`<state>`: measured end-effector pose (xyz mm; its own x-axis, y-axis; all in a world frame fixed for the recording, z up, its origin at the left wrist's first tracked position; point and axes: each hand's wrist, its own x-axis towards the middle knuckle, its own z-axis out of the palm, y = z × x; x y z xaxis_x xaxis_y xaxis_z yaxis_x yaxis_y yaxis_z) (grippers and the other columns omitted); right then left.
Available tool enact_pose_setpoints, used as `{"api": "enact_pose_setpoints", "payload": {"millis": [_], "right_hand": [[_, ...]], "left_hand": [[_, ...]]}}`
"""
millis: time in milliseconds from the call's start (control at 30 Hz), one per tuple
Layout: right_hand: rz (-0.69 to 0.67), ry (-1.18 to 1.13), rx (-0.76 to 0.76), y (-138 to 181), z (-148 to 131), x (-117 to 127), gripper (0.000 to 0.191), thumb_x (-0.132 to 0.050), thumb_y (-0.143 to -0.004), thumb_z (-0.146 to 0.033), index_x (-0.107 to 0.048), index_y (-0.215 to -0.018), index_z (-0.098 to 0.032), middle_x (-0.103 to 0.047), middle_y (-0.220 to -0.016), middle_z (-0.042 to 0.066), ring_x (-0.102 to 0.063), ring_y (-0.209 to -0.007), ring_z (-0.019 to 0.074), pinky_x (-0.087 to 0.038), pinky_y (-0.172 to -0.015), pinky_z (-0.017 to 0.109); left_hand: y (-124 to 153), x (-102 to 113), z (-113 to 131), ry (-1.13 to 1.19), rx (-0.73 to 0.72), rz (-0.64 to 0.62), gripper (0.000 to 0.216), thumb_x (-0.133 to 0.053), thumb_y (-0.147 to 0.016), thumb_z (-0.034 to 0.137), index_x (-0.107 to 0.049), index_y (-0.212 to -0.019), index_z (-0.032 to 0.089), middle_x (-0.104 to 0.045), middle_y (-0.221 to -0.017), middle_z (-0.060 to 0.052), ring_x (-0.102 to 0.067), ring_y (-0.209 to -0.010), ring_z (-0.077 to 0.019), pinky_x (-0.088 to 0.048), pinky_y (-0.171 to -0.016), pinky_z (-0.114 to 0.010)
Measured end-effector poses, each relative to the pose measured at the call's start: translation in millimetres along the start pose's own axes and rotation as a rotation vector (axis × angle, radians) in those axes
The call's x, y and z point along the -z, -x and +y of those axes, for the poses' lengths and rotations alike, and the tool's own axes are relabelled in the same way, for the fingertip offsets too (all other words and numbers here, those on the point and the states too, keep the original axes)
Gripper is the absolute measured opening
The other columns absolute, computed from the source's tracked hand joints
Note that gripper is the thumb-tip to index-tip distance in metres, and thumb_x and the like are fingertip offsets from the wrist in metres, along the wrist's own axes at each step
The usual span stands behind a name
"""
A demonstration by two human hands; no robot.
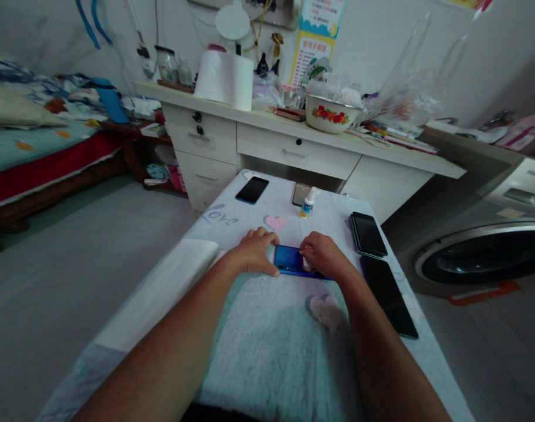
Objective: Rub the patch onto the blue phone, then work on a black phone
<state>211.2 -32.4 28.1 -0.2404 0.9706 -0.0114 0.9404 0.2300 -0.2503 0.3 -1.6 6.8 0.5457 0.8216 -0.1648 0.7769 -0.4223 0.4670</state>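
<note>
Forearms (179,334), left fingers (271,237) in wide grip on a blue phone (288,255), right fingers (312,240) tight round a wad (307,265) atop it.

Bottle (307,204) blocks ahead of right fingers (306,242); stacked devices (369,234), tablet (388,296) off their right. Passage ahead of left fingers (261,232), between bottle and black phone (252,190).

Left hand (255,252): thumb and forefinger parted in a C
Right hand (324,253): fingers curled inward
Forearms (175,337): bare, stretched forward, converging
</note>
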Motion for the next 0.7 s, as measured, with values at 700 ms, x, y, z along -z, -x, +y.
{"api": "enact_pose_setpoints", "payload": {"millis": [700], "right_hand": [[0.067,0.057,-0.024,-8,-5,-15,0.018,-0.052,-0.087,-0.022,-0.068,-0.089,-0.017,-0.061,-0.092,0.007,-0.056,-0.084,0.0147,-0.036,-0.074,0.024]], "left_hand": [[-1,-2,-3,-0.007,0.0,0.008,0.075,-0.076,-0.05,0.05,-0.048,-0.115,0.028,-0.046,-0.12,-0.006,-0.042,-0.114,-0.0299,-0.04,-0.094,-0.039]]}}
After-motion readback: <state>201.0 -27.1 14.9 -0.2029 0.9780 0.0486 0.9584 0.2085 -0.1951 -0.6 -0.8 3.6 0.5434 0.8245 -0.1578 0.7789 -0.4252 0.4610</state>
